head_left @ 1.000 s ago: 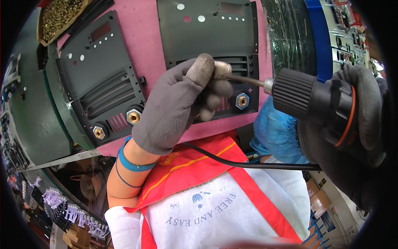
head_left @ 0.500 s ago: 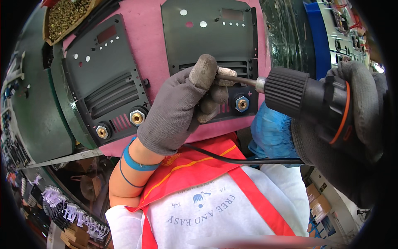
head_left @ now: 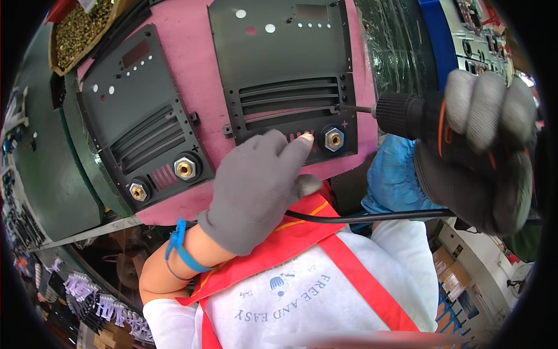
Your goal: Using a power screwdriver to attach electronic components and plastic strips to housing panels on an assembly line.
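My right hand, in a dark glove with grey fingers, grips a black electric screwdriver with an orange ring. Its long bit points left, and the tip meets the right edge of a black front panel beside the slotted vents. My left hand, gloved in grey, lies over the panel's lower edge with thumb and index finger apart. That index fingertip, pale at its end, touches near the small pink slots. A brass connector with a hex nut shows right of it; the panel's lower left corner is hidden beneath the hand.
A second black panel with two brass connectors lies to the left on the pink mat. At the far left stands a box of small brass-coloured screws. A black cable crosses before my body. Circuit boards stand at right.
My left hand has left the screwdriver bit and come down onto the panel's lower part. The bit's tip has moved to the panel's right edge.
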### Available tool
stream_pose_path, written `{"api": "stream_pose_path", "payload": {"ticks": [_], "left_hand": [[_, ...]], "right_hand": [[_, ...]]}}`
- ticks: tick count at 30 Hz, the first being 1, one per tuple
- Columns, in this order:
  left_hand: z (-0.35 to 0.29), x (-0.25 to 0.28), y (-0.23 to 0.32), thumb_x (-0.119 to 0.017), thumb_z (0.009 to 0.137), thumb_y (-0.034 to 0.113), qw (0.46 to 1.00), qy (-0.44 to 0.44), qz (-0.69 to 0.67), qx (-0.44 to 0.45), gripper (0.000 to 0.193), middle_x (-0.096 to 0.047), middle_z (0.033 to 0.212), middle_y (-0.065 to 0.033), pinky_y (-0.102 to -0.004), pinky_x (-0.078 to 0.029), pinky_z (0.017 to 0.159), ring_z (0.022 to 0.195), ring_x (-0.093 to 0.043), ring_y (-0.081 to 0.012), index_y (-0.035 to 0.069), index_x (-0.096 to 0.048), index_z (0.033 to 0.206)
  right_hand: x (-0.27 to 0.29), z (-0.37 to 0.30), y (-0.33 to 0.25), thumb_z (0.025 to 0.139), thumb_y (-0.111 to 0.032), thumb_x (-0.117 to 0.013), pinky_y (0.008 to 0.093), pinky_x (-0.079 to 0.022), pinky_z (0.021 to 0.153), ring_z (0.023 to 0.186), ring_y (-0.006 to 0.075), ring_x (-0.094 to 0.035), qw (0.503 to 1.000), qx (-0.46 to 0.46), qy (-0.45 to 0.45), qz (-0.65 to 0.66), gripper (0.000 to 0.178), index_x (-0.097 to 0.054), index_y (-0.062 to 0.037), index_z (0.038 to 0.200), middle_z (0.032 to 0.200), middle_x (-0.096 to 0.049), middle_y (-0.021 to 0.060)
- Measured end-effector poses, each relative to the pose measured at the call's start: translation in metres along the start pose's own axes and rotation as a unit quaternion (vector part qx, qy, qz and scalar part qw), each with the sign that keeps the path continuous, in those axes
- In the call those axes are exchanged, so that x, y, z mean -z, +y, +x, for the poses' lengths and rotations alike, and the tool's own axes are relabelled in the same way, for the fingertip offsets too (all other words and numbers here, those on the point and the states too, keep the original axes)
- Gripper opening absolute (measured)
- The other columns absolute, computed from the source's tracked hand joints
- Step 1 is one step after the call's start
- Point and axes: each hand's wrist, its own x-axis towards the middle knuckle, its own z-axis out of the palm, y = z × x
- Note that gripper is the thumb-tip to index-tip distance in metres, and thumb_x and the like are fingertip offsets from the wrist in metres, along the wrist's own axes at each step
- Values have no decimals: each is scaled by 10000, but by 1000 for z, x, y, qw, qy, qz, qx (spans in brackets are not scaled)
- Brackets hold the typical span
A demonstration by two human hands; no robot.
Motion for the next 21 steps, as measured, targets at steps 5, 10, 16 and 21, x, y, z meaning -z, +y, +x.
{"api": "stream_pose_path", "payload": {"ticks": [5, 10, 16, 21], "left_hand": [[-15, -23, -6, -629, 761, 98, 984, 2, 135, -114, 239, -465, 727, -43, -312, -414, 513, 668, -515, -180, 48, -615, 994], [-20, -24, -11, -769, 725, 157, 986, 45, 116, -109, 244, -473, 641, -29, -345, -380, 462, 550, -512, -215, 79, -639, 916], [-22, -23, -12, -792, 699, 142, 986, 50, 118, -102, 262, -487, 638, -28, -338, -379, 461, 544, -518, -217, 81, -644, 907], [-22, -23, -12, -801, 689, 140, 986, 50, 122, -100, 276, -490, 643, -26, -339, -380, 464, 547, -519, -217, 85, -648, 912]], "right_hand": [[4, -2, 4, 827, -130, -504, 324, -355, 721, 775, 133, -435, 1000, -17, 3, -5, 223, -485, -18, 1019, 973, -495, 54], [6, -6, 3, 827, -120, -494, 327, -349, 720, 775, 135, -437, 1000, -31, 1, -6, 228, -489, -9, 1025, 986, -498, 58], [6, -7, 6, 826, -108, -483, 332, -343, 719, 776, 137, -440, 999, -46, -8, -9, 235, -494, 3, 1033, 1002, -502, 63], [2, -3, 5, 828, -107, -476, 333, -340, 716, 776, 138, -445, 998, -29, -51, -28, 217, -498, 1, 1014, 1021, -509, 67]]}}
